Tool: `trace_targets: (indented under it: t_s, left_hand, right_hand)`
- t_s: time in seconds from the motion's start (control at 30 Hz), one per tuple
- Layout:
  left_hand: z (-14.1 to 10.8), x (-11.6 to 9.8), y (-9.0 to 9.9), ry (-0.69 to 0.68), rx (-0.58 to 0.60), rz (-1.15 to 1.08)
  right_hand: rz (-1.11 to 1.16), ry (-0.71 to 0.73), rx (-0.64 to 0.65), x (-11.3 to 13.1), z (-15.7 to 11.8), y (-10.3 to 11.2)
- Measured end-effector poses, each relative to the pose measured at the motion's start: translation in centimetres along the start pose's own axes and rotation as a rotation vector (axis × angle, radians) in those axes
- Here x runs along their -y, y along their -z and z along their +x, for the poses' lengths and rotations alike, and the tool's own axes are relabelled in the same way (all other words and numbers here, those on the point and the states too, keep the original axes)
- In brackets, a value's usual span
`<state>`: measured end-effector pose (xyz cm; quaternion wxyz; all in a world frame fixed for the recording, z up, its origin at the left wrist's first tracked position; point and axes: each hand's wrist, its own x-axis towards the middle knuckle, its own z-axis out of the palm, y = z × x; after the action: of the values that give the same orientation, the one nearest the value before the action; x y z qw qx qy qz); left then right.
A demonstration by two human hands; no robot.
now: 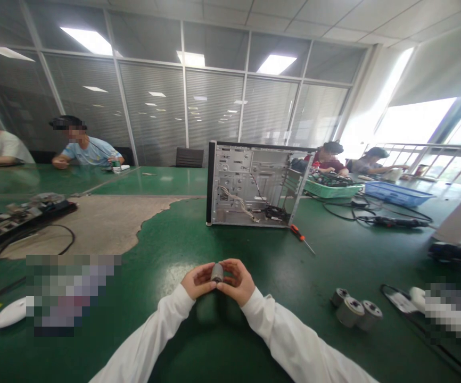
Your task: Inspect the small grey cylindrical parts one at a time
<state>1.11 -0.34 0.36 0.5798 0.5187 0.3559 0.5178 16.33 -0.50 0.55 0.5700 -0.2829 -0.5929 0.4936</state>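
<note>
Between my two hands, just above the green tabletop (166, 239), is a small grey metal cylinder (216, 273) that looks like a motor. My left hand (199, 279) grips it from the left, with the thumb at its near end. From the other side my right hand (237, 280) closes on it, thumb likewise at the near end. Several similar grey cylinders (350, 311) stand together on the table to the right. Beyond my hands an opened computer case (250, 186) stands upright, its metal frame and loose cables showing. An orange-handled screwdriver (300, 235) lies by its lower right corner.
A green basket (330, 189) full of cables and a blue basket (398, 194) sit at the back right. Black cables and a dark tool (398, 221) lie before them. At left are a power strip (23, 223) and a white mouse (13, 312). Several people sit across the table.
</note>
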Motion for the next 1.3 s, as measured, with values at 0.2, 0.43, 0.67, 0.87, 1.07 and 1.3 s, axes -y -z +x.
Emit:
trace_targets:
  t_s: [0.2,0.43,0.67,0.87,1.07,1.3]
  left_hand:
    - [0.0,-0.2,0.0,0.083,-0.055,-0.064]
    - [0.1,-1.4,0.2,0.372,0.036,-0.476]
    - [-0.5,-2.8,0.1,0.443,0.213,-0.655]
    - [-0.3,-1.6,0.0,0.365,0.218,-0.477]
    - [0.1,-0.5,0.0,0.128,-0.037,-0.085]
    - [-0.6,-0.7,-0.7,-0.132,-0.098,0.450]
  right_hand:
    - [-0.091,0.012,0.053,0.2,0.0,0.5]
    - [-0.066,0.000,-0.001,0.2,0.3,0.9]
    - [-0.068,-0.051,-0.061,-0.4,0.5,1.1]
    - [-0.086,-0.051,-0.050,-0.2,0.5,1.0]
    - [-0.153,-0.035,-0.031,0.0,0.5,1.1]
    - [-0.506,0.131,0.170,2.3,-0.2,0.1]
